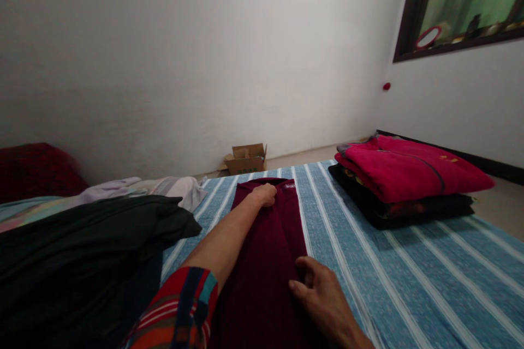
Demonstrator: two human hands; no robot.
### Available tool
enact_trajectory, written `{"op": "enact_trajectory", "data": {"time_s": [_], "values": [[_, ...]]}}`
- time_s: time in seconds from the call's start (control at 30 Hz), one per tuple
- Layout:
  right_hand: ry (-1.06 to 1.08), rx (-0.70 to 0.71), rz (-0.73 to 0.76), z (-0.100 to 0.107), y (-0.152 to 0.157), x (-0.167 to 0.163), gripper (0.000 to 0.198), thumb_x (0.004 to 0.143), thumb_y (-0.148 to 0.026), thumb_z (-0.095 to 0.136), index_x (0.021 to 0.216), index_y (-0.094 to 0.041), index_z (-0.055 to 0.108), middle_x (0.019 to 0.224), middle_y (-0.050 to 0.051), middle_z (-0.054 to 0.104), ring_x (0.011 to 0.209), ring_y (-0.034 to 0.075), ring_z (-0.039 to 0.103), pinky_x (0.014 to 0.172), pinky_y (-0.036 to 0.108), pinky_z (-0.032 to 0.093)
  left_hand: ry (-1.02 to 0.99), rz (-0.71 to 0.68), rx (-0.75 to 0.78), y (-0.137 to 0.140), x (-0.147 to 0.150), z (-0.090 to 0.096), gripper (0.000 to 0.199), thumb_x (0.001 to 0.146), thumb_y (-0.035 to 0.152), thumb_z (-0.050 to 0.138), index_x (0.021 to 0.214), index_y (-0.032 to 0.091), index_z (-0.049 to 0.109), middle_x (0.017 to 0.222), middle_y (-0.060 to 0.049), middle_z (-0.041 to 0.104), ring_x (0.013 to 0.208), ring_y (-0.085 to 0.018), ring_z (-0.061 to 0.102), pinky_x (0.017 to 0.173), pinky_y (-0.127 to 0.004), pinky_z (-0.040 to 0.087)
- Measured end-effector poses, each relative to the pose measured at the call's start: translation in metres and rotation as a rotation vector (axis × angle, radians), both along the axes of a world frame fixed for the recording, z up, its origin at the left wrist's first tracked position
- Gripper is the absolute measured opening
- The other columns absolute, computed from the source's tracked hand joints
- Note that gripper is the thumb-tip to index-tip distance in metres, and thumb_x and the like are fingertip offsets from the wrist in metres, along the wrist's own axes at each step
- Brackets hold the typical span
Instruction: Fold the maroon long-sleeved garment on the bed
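A long maroon garment [262, 267], probably trousers, lies lengthwise on the blue-and-white striped bed sheet [344, 212]. Its far end has a band-like edge with a small pale print or label at the right corner. My left hand [265, 195] reaches out to that far end, its fingers curled down on the fabric; the fingertips are partly hidden. Closer to me, my right hand [323, 292] is at the garment's right edge. Its thumb and forefinger are apart, with nothing visible between them.
On the right stands a stack of folded clothes, a pink zip jacket [409, 166] above black items [429, 210]. A dark green garment [135, 234] and paler cloths [143, 188] are heaped at left. Beyond the bed, an open cardboard box [245, 161] sits by the wall.
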State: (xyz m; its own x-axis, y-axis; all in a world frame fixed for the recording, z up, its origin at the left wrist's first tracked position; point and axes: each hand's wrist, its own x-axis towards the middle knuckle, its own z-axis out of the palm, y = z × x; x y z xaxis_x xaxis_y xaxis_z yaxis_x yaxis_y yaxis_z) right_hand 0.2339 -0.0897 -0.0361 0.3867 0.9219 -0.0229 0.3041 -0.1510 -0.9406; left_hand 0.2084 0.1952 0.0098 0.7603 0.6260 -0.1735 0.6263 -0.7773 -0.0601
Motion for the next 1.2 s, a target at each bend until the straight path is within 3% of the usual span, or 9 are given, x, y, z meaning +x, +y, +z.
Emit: {"op": "enact_trajectory", "data": {"time_s": [0.1, 0.27, 0.43, 0.57, 0.7, 0.83, 0.93, 1.07, 1.2], "values": [[0.056, 0.004, 0.039, 0.002, -0.002, 0.001, 0.042, 0.066, -0.019, 0.055, 0.108, -0.015, 0.06, 0.065, -0.002, 0.053, 0.061, 0.013, 0.048, 0.055, 0.023, 0.035, 0.021, 0.097, 0.059, -0.007, -0.001, 0.003, 0.032, 0.086, 0.032, 0.053, 0.113, 0.016, 0.052, 0.113, -0.008, 0.055, 0.096, -0.02, 0.056, 0.08, -0.04, 0.049], [0.204, 0.003, 0.14, 0.005, -0.009, 0.005, 0.07, 0.062, -0.016, 0.059, 0.131, -0.015, 0.044, 0.066, -0.003, 0.051, 0.06, 0.012, 0.047, 0.053, 0.022, 0.036, -0.011, 0.144, 0.161, -0.017, 0.004, 0.009, 0.032, 0.086, 0.033, 0.053, 0.113, 0.017, 0.053, 0.115, -0.008, 0.054, 0.098, -0.02, 0.056, 0.082, -0.04, 0.048], [0.357, -0.012, 0.255, 0.005, -0.013, 0.006, 0.076, 0.06, -0.011, 0.059, 0.133, -0.023, 0.042, 0.089, 0.002, 0.063, 0.069, 0.014, 0.055, 0.057, 0.021, 0.042, -0.048, 0.147, 0.223, -0.02, 0.007, 0.007, 0.032, 0.086, 0.032, 0.053, 0.113, 0.016, 0.052, 0.115, -0.009, 0.054, 0.098, -0.021, 0.056, 0.082, -0.041, 0.048], [0.441, -0.039, 0.377, 0.006, -0.015, 0.009, 0.068, 0.056, -0.007, 0.059, 0.122, -0.023, 0.054, 0.111, 0.002, 0.061, 0.087, 0.016, 0.058, 0.07, 0.022, 0.044, -0.096, 0.154, 0.241, -0.021, 0.007, 0.001, 0.032, 0.086, 0.032, 0.053, 0.113, 0.015, 0.052, 0.115, -0.009, 0.054, 0.098, -0.021, 0.056, 0.082, -0.041, 0.048], [0.432, -0.173, 0.412, 0.009, -0.021, 0.013, 0.055, 0.057, -0.012, 0.061, 0.111, -0.023, 0.061, 0.092, 0.0, 0.066, 0.067, 0.012, 0.057, 0.058, 0.02, 0.042, -0.152, 0.161, 0.23, -0.022, 0.005, -0.007, 0.032, 0.086, 0.032, 0.053, 0.113, 0.016, 0.052, 0.114, -0.008, 0.054, 0.098, -0.02, 0.056, 0.082, -0.041, 0.048], [0.433, -0.241, 0.446, 0.013, -0.025, 0.015, 0.05, 0.057, -0.013, 0.061, 0.105, -0.024, 0.064, 0.065, -0.005, 0.061, 0.048, 0.008, 0.047, 0.047, 0.017, 0.035, -0.223, 0.189, 0.195, -0.026, -0.002, -0.016, 0.032, 0.086, 0.033, 0.053, 0.113, 0.016, 0.052, 0.113, -0.008, 0.055, 0.096, -0.02, 0.057, 0.08, -0.041, 0.049], [0.407, -0.255, 0.462, 0.013, -0.025, 0.015, 0.05, 0.055, -0.013, 0.061, 0.103, -0.024, 0.065, 0.064, -0.005, 0.06, 0.046, 0.007, 0.044, 0.042, 0.016, 0.031, -0.295, 0.236, 0.178, -0.028, -0.012, -0.016, 0.033, 0.087, 0.034, 0.051, 0.115, 0.017, 0.051, 0.114, -0.008, 0.055, 0.097, -0.02, 0.056, 0.081, -0.041, 0.048], [0.389, -0.247, 0.456, 0.015, -0.024, 0.014, 0.048, 0.055, -0.013, 0.06, 0.102, -0.024, 0.066, 0.059, -0.006, 0.057, 0.041, 0.006, 0.038, 0.039, 0.015, 0.028, -0.36, 0.307, 0.141, -0.033, -0.04, -0.006, 0.032, 0.086, 0.027, 0.049, 0.116, 0.016, 0.051, 0.112, -0.009, 0.058, 0.1, -0.02, 0.055, 0.085, -0.035, 0.043], [0.384, -0.238, 0.474, 0.014, -0.024, 0.014, 0.047, 0.056, -0.013, 0.059, 0.102, -0.023, 0.067, 0.053, -0.007, 0.052, 0.039, 0.006, 0.035, 0.038, 0.016, 0.027, -0.352, 0.388, 0.046, -0.047, -0.084, 0.005, 0.024, 0.08, 0.028, 0.05, 0.095, 0.014, 0.062, 0.094, -0.009, 0.066, 0.088, -0.021, 0.059, 0.074, -0.027, 0.042]]}}
